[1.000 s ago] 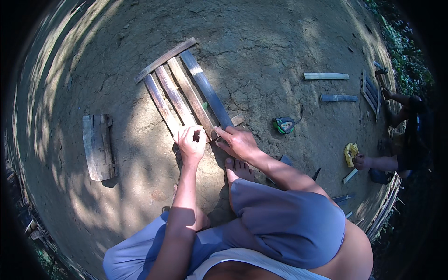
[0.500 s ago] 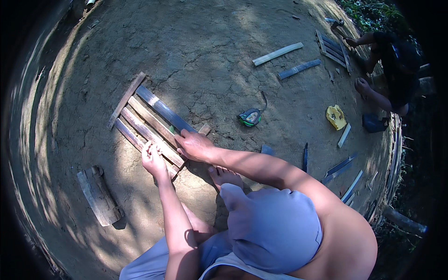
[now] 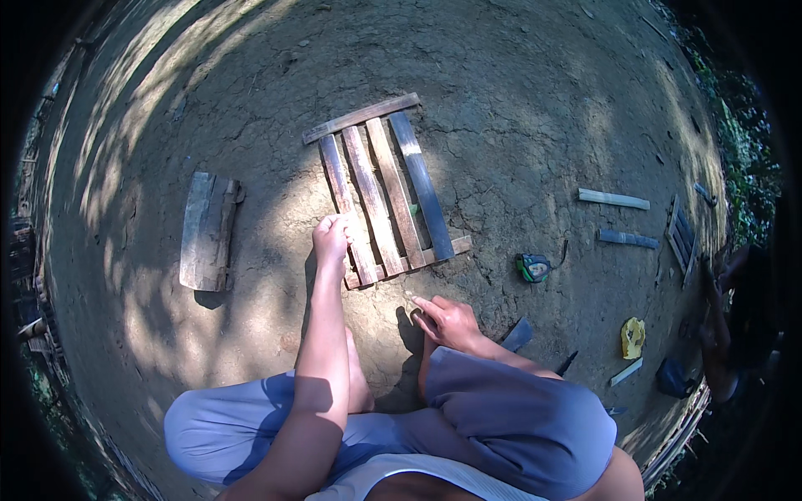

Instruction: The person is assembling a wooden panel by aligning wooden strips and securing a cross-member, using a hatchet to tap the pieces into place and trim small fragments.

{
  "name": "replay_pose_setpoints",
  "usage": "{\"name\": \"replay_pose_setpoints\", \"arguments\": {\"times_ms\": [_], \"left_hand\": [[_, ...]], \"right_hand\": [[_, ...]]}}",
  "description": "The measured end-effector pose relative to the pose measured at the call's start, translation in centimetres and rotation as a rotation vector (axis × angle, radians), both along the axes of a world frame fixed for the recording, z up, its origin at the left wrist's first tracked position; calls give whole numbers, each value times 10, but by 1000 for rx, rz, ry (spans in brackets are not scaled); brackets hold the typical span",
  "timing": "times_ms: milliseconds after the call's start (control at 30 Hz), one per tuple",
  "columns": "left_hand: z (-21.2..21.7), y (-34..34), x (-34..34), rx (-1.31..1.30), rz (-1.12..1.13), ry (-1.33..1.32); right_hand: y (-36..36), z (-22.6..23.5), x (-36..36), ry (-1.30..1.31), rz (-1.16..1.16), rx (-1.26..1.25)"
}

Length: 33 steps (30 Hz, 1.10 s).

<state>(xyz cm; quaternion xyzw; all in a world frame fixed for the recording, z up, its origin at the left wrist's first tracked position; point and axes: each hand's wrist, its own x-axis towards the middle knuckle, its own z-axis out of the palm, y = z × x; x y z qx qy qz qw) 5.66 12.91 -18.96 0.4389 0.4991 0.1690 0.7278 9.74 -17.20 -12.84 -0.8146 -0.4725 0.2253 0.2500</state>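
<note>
Bare dirt ground [image 3: 543,100]: left hand [image 3: 331,238] grips slat frame [image 3: 384,196].

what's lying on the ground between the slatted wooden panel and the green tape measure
Nothing: in the head view the stretch between the slatted wooden panel and the green tape measure is bare cracked dirt ground.
</note>
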Motion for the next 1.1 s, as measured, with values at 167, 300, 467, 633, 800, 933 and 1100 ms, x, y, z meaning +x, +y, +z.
{"name": "replay_pose_setpoints", "arguments": {"times_ms": [167, 300, 467, 633, 800, 933, 1100], "left_hand": [[-3, -9, -8, 558, -271, 406], [17, -35, 6, 641, -476, 600], [18, -51, 9, 717, -445, 651], [17, -48, 15, 652, -497, 703], [18, -45, 17, 594, -492, 695], [11, -41, 17, 606, -472, 741], [6, -41, 15, 618, -463, 736]], "right_hand": [[-5, -14, -25, -99, 133, 10], [7, -5, 1, -3, -15, 8], [46, 1, 46, -23, -94, 95], [79, 8, 69, -22, -85, 24], [93, -13, 73, -95, -61, -58], [100, -21, 72, -111, -43, -112], [102, -23, 72, -83, -58, -139]]}}
